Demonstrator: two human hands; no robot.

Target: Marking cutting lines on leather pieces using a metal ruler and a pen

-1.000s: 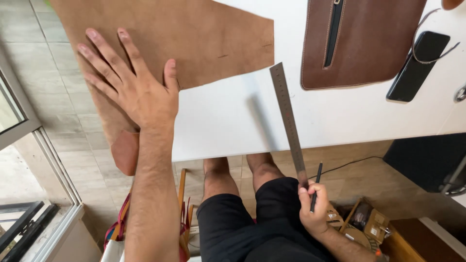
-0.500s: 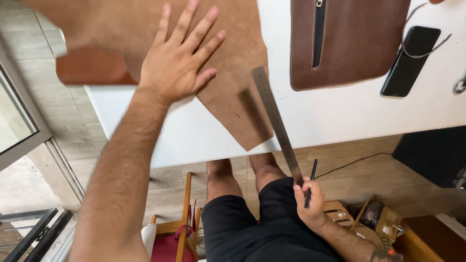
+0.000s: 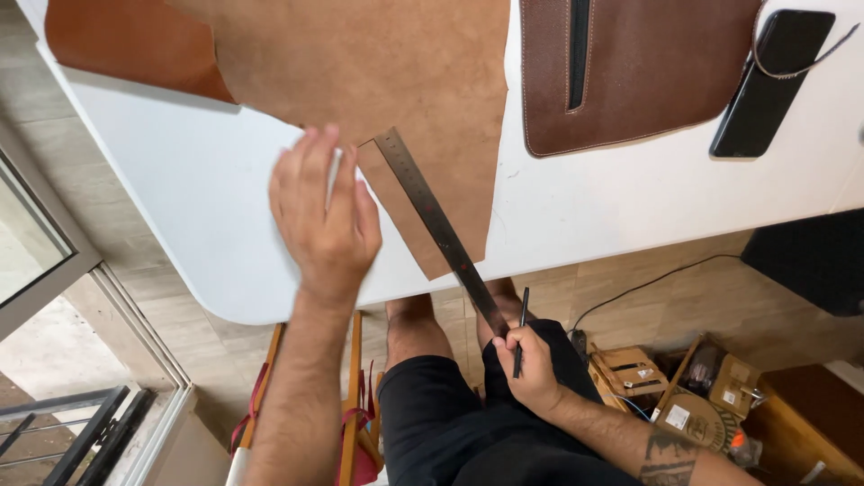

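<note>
Below the near edge of the white table (image 3: pixel 180 180), the right hand (image 3: pixel 533 364) was closed around the end of a long grey steel ruler (image 3: pixel 436 225) and also gripped a thin black pen (image 3: pixel 519 331) upright between its fingers. From that hand the ruler slanted up and to the left, its far end lying across the lower corner of a large tan sheet of suede-like leather (image 3: pixel 387 72) spread on the table. The left hand (image 3: pixel 324 216) lay beside the ruler's far end, palm down, fingers together and nearly straight, holding nothing; its fingertips touched the leather's edge. A darker, smoother orange-brown flap (image 3: pixel 126 40) of the same sheet showed at the upper left. Right of the sheet lay a dark brown stitched leather pouch with a black zip (image 3: pixel 630 72), and beyond it a black phone (image 3: pixel 769 81) with a thin cord looped over it. Under the table were the person's bare knees and black shorts (image 3: pixel 432 423), a wooden chair frame (image 3: pixel 351 387), and cardboard boxes (image 3: pixel 693 396) on the tiled floor.
</note>
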